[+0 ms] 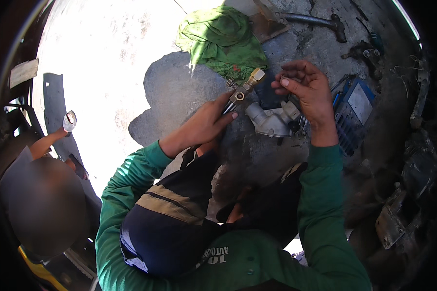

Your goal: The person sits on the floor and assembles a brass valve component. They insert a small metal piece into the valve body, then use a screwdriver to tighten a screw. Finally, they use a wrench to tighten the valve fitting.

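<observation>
Far L: co-worker (46, 208), head blurred, one forearm out over bright floor (102, 63). L arm, green sleeve (126, 194), elbow bent wide, forearm slants up-R past navy trouser leg (155, 228). L hand (206, 119) closed round shaft of metal fitting (240, 96), thumb along near side, index on far side; fitting tilts up-R, brass hex end clear of the grip, approx. centre, just below green cloth (221, 39). Grey cast housing (272, 121) on floor betw. hands, nearer R. R hand (306, 92) raised just R of brass end, apart from it; forearm near vert., wrist bent L, fingers half curled, thumb up to fingertips; can't tell if sth tiny is pinched there. Hammer (313, 20) lies beyond R hand, up top. Blue case (358, 109) on floor, R of R wrist.
</observation>
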`<state>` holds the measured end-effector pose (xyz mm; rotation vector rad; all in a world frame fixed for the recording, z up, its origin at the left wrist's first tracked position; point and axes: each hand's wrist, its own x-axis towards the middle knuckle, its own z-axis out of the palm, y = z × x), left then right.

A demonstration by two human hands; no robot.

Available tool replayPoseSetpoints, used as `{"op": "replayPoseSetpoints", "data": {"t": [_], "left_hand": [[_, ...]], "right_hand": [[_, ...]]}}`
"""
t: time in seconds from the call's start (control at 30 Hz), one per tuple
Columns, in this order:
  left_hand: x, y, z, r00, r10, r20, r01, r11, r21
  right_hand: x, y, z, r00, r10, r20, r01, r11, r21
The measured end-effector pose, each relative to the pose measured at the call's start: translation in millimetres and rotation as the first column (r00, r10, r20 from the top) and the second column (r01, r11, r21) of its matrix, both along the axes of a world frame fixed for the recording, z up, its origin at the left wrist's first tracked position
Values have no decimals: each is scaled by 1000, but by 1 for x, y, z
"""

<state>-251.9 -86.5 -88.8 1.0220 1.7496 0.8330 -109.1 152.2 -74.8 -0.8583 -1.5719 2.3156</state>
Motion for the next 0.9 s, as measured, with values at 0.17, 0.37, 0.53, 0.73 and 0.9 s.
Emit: {"op": "replayPoseSetpoints", "data": {"t": [0.17,0.37,0.53,0.73,0.9], "left_hand": [[0,0,9,999,50,8,-49,997,-61],[-12,-17,11,996,85,-37,-87,994,-64],[-13,-34,-3,988,113,-102,-115,993,-9],[-17,-42,-9,993,91,-79,-94,995,-34],[-16,-35,0,995,76,-63,-79,995,-54]], "right_hand": [[4,-29,-13,976,-48,-212,-14,959,-282],[-2,-44,-16,971,-10,-240,-37,981,-191],[-9,-51,-1,982,8,-188,-40,985,-167],[-4,-47,-21,960,18,-278,-149,876,-459],[-8,-48,-26,981,120,-153,-161,943,-292]]}}
